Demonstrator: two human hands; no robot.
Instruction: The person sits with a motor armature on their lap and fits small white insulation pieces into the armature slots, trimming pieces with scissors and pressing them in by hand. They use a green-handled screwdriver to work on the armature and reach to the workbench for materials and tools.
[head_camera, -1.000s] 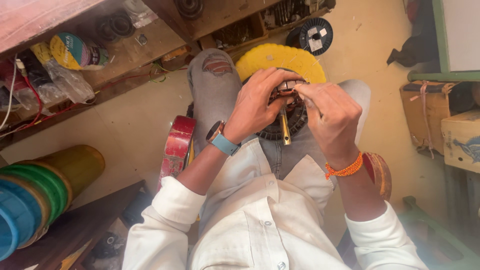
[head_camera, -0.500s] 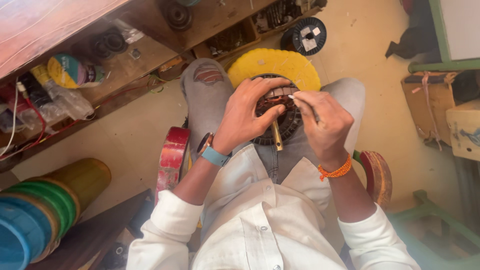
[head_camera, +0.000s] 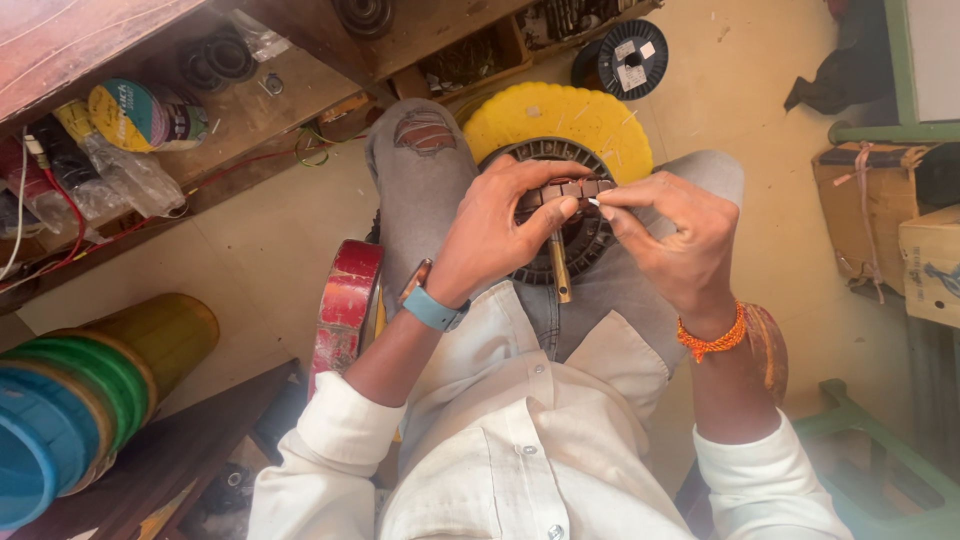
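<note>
Fingertips of both hands meet at the top rim of a dark, round, slotted metal core that rests on the person's lap, just above the middle of the frame. The left hand curls over the core's left side, thumb pressed to its upper edge, fingers closed round the rim. The right hand pinches with thumb and forefinger drawn tight together on a small pale strip at the same edge; whether the strip sits in a slot cannot be told. A brass-coloured rod stands out of the core's centre and points down the frame toward the shirt.

The core shows a ring of narrow teeth along its upper arc, with brownish blocks lying across the top where the fingers work. It is dark grey to black, and the hands cover much of it.

Behind it, touching or just above, lies a yellow disc with a scalloped edge. Bare sandy floor spreads to the upper right and left of the knees, giving open room on both sides. A red curved piece leans beside the left thigh. At upper left a wooden shelf crowds in with wires and a tape roll; at lower left stand stacked coloured drums. A black spool lies on the floor at top, cardboard boxes at right.
</note>
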